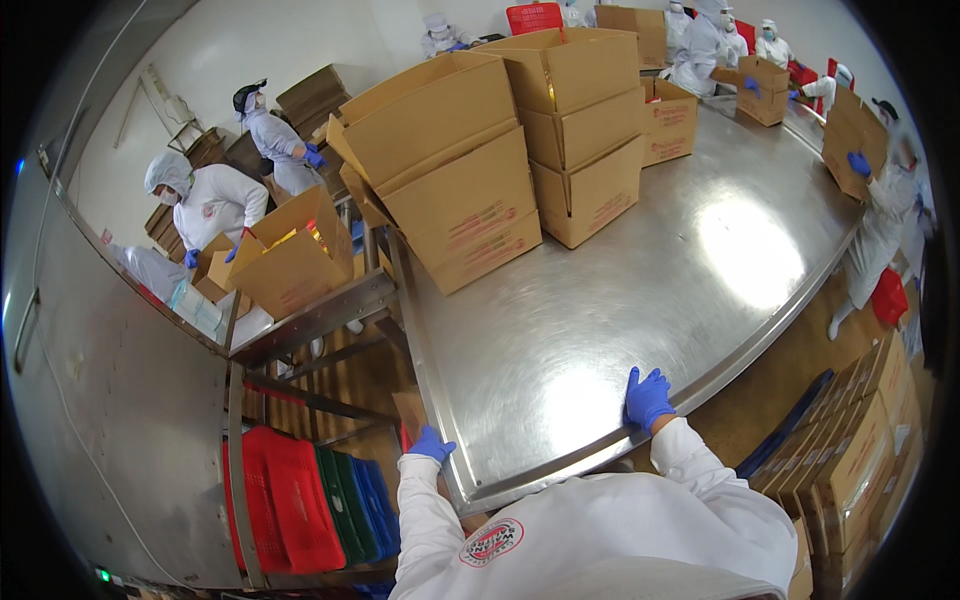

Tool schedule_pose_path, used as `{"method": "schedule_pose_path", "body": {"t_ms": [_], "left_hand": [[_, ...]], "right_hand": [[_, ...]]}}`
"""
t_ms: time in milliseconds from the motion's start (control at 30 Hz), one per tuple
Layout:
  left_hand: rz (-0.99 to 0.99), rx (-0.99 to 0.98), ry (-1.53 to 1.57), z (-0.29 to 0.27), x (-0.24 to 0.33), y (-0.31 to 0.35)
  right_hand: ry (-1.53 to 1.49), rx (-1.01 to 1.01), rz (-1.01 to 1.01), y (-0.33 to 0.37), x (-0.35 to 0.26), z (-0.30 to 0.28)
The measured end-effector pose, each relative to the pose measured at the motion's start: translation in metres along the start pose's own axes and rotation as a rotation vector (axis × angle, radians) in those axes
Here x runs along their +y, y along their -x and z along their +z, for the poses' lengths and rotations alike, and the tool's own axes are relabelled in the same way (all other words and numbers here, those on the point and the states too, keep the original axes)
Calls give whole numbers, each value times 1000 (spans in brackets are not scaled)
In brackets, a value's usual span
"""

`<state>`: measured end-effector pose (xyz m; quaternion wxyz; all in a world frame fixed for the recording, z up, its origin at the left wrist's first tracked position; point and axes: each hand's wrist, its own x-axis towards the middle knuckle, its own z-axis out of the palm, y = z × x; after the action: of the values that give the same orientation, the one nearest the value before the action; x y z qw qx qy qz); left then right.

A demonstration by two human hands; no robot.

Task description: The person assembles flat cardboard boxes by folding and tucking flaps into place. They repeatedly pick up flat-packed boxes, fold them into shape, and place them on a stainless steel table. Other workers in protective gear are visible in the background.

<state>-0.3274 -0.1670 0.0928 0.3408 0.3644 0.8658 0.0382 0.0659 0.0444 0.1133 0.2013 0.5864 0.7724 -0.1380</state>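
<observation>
My left hand (430, 444), in a blue glove, rests at the left edge of the steel table (560, 310), close to its near corner. It holds nothing that I can see, and its fingers lie over the rim. My right hand (649, 399), gloved the same way, lies on the near edge with fingers spread on the metal. Farther up the table stand tall cardboard boxes with raised flaps: one at the left (460, 200) and another beside it (590, 170). Both are beyond my reach at this moment. A smaller printed carton (670, 125) sits just behind them.
Flattened cartons (850, 450) are stacked on my right. Red crates (290, 500) nest with green and blue ones below left, beside a steel cabinet (120, 400). At the left, workers handle an open box (295, 255) with packets inside. Other workers hold cartons (762, 90) across the table.
</observation>
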Motion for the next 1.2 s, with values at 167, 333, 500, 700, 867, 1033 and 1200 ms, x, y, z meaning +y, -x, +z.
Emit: {"method": "schedule_pose_path", "body": {"t_ms": [167, 333, 500, 700, 867, 1033, 1200], "left_hand": [[12, -30, 72, 1, -4, -4], [8, 1, 120, 11, -18, -15], [49, 52, 114, 18, -26, -25], [-10, -37, 157, 15, -26, -23], [1, -44, 119, 6, -15, -13], [-53, -52, 146, 2, -7, -4], [38, -19, 194, 5, -15, -11]], "right_hand": [[-20, 67, 7, -9, 2, 13], [10, 36, 8, -7, 1, 10], [53, 45, 24, -6, -5, 8], [61, -11, 13, -3, -5, 2], [58, -42, 32, -3, -9, -4], [136, -55, 46, -13, -13, 2], [250, 4, 39, -22, -14, 18]]}}
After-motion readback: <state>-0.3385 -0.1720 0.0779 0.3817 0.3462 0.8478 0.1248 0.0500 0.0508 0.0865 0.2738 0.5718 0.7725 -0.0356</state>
